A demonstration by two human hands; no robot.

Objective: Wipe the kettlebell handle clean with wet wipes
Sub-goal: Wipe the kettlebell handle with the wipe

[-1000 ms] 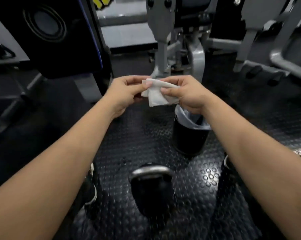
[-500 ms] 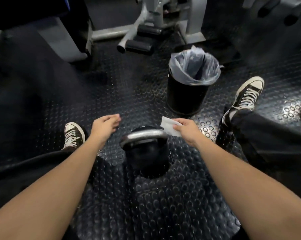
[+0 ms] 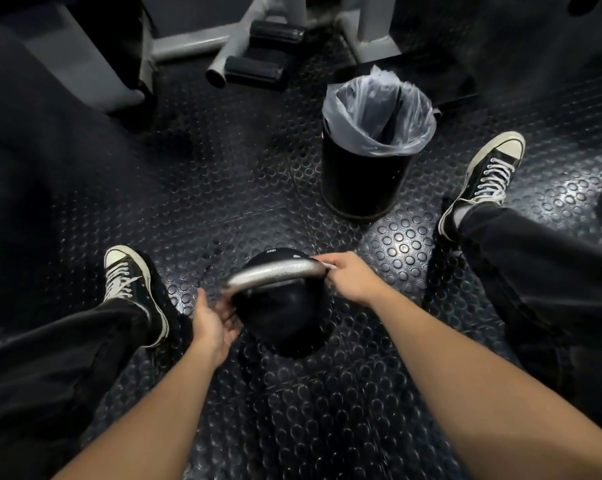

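A black kettlebell (image 3: pixel 285 317) stands on the studded rubber floor between my feet, its silver handle (image 3: pixel 275 273) arching across the top. My right hand (image 3: pixel 350 280) grips the handle's right end with the white wet wipe (image 3: pixel 327 266) under its fingers; only a sliver of the wipe shows. My left hand (image 3: pixel 214 318) rests against the kettlebell's left side just below the handle's left end, palm up, fingers relaxed and not curled around anything.
A black bin (image 3: pixel 365 174) with a clear plastic liner stands just beyond the kettlebell to the right. My two sneakers (image 3: pixel 130 289) (image 3: pixel 490 171) flank the kettlebell. Grey gym machine legs and black foam rollers (image 3: pixel 258 64) lie at the back.
Both hands came down from in front of me to the kettlebell. The left hand let go of the wipe and moved to the bell's left side; the right carried the wipe onto the handle's right end.
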